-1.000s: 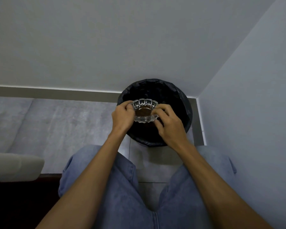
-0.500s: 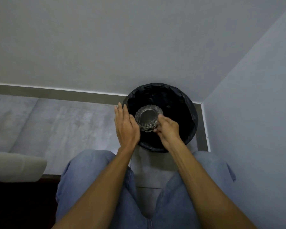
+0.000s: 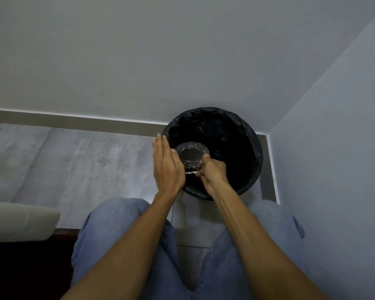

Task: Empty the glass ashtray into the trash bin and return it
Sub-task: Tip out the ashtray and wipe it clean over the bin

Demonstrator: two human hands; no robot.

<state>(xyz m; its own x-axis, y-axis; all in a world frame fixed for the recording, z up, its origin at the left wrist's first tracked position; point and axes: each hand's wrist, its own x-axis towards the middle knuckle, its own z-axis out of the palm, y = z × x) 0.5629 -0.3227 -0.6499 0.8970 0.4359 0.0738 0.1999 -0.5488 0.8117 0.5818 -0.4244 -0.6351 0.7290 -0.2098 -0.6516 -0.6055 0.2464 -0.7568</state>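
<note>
The glass ashtray is turned over, its underside facing me, above the near left part of the trash bin. The bin is round, lined with a black bag, and stands in the corner of the room. My right hand grips the ashtray's near right edge from below. My left hand lies flat with fingers straight, its palm pressed against the ashtray's left side. What lies inside the bin is too dark to make out.
Grey walls meet just behind and right of the bin, with a skirting board along the floor. A light cushion edge juts in at the lower left. My knees in blue jeans are just before the bin.
The ashtray went from upright with brown contents to upside down over the bin. My left hand let go of its rim and flattened against its side. The view shifted slightly left.
</note>
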